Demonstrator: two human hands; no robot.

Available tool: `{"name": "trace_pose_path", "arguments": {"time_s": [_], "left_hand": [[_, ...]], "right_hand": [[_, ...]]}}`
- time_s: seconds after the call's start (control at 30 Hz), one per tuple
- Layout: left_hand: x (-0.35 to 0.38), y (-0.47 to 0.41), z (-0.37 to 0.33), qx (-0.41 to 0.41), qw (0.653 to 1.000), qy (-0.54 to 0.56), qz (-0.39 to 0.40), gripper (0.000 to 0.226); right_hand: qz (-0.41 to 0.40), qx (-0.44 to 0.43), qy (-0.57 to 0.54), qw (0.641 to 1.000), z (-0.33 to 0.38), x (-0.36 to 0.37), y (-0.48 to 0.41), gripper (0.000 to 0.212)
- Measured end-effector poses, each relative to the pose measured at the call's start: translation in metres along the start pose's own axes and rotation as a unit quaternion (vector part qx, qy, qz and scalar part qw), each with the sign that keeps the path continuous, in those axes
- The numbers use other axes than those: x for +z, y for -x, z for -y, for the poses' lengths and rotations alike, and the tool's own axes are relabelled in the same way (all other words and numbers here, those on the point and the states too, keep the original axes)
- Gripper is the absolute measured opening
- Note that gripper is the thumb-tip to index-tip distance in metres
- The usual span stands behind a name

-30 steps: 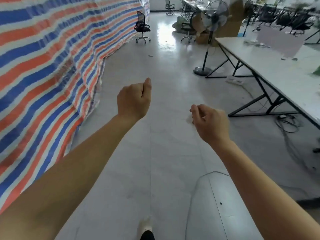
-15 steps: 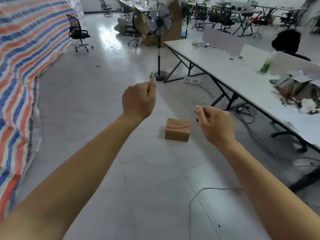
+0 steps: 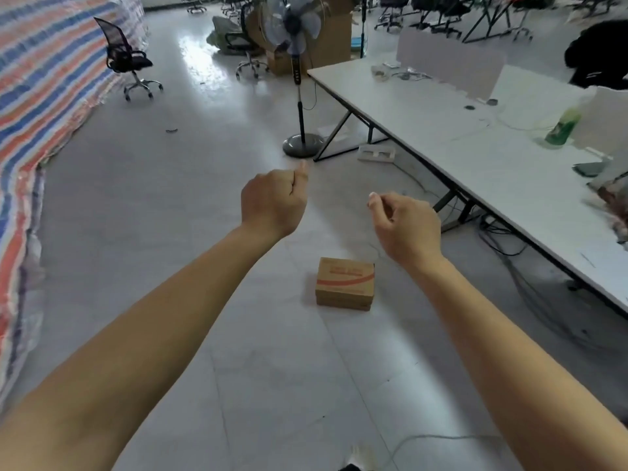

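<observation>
A small brown cardboard box (image 3: 345, 283) with a red stripe lies on the grey tiled floor between my two outstretched arms. My left hand (image 3: 273, 200) hovers in the air above and to the left of it, fingers curled into a fist with nothing in them. Above and to the right of the box is my right hand (image 3: 404, 226), its fingers curled in with thumb and fingertips close together; I see nothing held. Neither hand touches the box.
A long white table (image 3: 475, 144) on black legs runs along the right, with a green bottle (image 3: 562, 125) on it and cables beneath. A standing fan (image 3: 299, 79) is ahead, an office chair (image 3: 127, 61) far left, a striped tarpaulin (image 3: 37, 107) along the left.
The view has swung right and moved forward: the tarpaulin slid left, the table came closer, and the box came into view and now lies nearer, below my hands. Both hands stay curled.
</observation>
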State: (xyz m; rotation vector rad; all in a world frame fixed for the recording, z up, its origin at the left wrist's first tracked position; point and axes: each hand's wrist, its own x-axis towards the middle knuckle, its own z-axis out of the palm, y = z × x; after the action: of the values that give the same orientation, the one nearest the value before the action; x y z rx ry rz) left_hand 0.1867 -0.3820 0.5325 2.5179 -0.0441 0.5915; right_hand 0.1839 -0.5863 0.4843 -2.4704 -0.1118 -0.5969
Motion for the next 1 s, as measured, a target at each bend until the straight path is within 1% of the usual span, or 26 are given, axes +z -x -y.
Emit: {"name": "trace_pose_path", "arguments": {"time_s": [0.07, 0.13, 0.23, 0.3, 0.47, 0.53, 0.6, 0.67, 0.77, 0.83, 0.87, 0.97, 1.0], "left_hand": [[0.013, -0.032, 0.008, -0.006, 1.0, 0.012, 0.01, 0.064], [0.034, -0.076, 0.023, -0.028, 0.999, 0.015, 0.018, 0.065], [0.073, -0.125, 0.054, -0.053, 0.998, 0.008, 0.025, 0.063], [0.107, -0.159, 0.075, -0.065, 0.997, 0.009, 0.034, 0.063], [0.223, -0.258, 0.138, -0.063, 0.993, 0.028, 0.097, 0.062], [0.265, -0.29, 0.158, -0.066, 0.989, 0.032, 0.129, 0.063], [0.309, -0.319, 0.179, -0.088, 0.981, 0.03, 0.169, 0.063], [0.342, -0.33, 0.191, -0.104, 0.975, 0.031, 0.196, 0.062], [0.413, -0.335, 0.215, -0.16, 0.954, 0.026, 0.254, 0.062], [0.478, -0.328, 0.241, -0.22, 0.928, 0.035, 0.298, 0.062], [0.492, -0.326, 0.252, -0.244, 0.919, 0.047, 0.305, 0.062], [0.575, -0.296, 0.294, -0.359, 0.87, 0.1, 0.324, 0.051], [0.607, -0.275, 0.31, -0.403, 0.845, 0.098, 0.338, 0.047]], "right_hand": [[0.01, 0.003, -0.004, 1.0, -0.005, 0.018, -0.035, 0.045], [0.03, 0.0, -0.005, 1.0, -0.012, 0.044, -0.079, 0.045], [0.054, -0.023, 0.023, 0.998, -0.026, 0.084, -0.124, 0.044], [0.073, -0.022, 0.051, 0.996, -0.038, 0.113, -0.153, 0.045], [0.099, 0.023, 0.097, 0.99, -0.096, 0.213, -0.242, 0.046], [0.129, 0.053, 0.111, 0.984, -0.117, 0.251, -0.271, 0.044], [0.164, 0.078, 0.117, 0.976, -0.141, 0.289, -0.299, 0.039], [0.194, 0.099, 0.121, 0.968, -0.162, 0.316, -0.309, 0.036], [0.252, 0.147, 0.133, 0.947, -0.209, 0.362, -0.315, 0.034], [0.301, 0.179, 0.131, 0.927, -0.255, 0.408, -0.31, 0.032], [0.316, 0.187, 0.128, 0.921, -0.266, 0.421, -0.308, 0.031], [0.388, 0.205, 0.128, 0.89, -0.33, 0.489, -0.286, 0.032], [0.417, 0.218, 0.13, 0.873, -0.355, 0.515, -0.269, 0.032]]}}
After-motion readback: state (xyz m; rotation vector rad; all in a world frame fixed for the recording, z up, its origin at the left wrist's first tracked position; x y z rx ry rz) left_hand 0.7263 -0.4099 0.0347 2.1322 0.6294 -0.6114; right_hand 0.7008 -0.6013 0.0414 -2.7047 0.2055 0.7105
